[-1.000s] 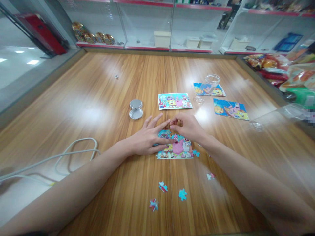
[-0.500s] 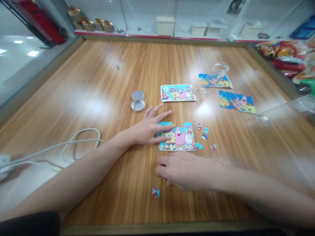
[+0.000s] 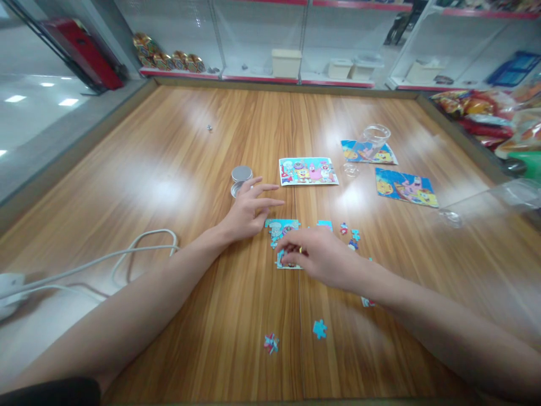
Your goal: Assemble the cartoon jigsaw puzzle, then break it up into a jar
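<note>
Fingers [image 3: 270, 202] splayed, left hand [image 3: 247, 216] is holding nothing; right hand [image 3: 327, 252] is partly covering jigsaw puzzle [image 3: 276, 229] mid-frame, grip indeterminate; presumably piece-fitting, next calling for careful alignment.

Surroundings of the wood-grain tabletop [image 3: 236, 338]. Left: a looped white cable [image 3: 163, 230]; a red object [image 3: 87, 53] on the floor beyond. Rear: white shelving [image 3: 257, 34] bearing gold-coloured packages [image 3: 181, 61] and a cream bin [image 3: 286, 63]. Right: a clear goblet [image 3: 368, 146]; bagged goods [image 3: 477, 110] beside the tabletop's edge.
</note>
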Demonstrator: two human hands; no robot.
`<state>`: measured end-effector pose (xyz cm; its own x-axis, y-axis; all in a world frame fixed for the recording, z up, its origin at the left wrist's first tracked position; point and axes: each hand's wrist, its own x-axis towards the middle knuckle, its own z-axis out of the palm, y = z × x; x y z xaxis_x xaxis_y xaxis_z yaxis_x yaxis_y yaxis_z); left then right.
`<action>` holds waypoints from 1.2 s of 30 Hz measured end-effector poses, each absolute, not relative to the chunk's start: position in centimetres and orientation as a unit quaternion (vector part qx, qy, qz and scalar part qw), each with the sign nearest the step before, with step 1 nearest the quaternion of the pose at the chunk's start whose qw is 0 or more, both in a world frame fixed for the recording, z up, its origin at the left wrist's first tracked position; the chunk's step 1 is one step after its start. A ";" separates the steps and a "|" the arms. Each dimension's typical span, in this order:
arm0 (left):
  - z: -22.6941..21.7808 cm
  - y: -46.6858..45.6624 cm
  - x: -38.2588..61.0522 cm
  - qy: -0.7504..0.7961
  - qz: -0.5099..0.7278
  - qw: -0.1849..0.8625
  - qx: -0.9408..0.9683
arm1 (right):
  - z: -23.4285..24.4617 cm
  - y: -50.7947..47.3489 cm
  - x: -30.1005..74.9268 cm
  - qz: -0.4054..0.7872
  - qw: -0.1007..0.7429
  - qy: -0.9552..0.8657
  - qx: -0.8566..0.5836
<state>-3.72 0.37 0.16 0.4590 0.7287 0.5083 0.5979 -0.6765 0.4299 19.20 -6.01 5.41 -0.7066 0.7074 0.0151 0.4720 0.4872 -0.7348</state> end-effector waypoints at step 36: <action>1.9 -20.1 -3.3 0.517 0.109 0.263 0.807 | 5.3 -7.4 35.4 0.173 0.187 -0.780 -0.571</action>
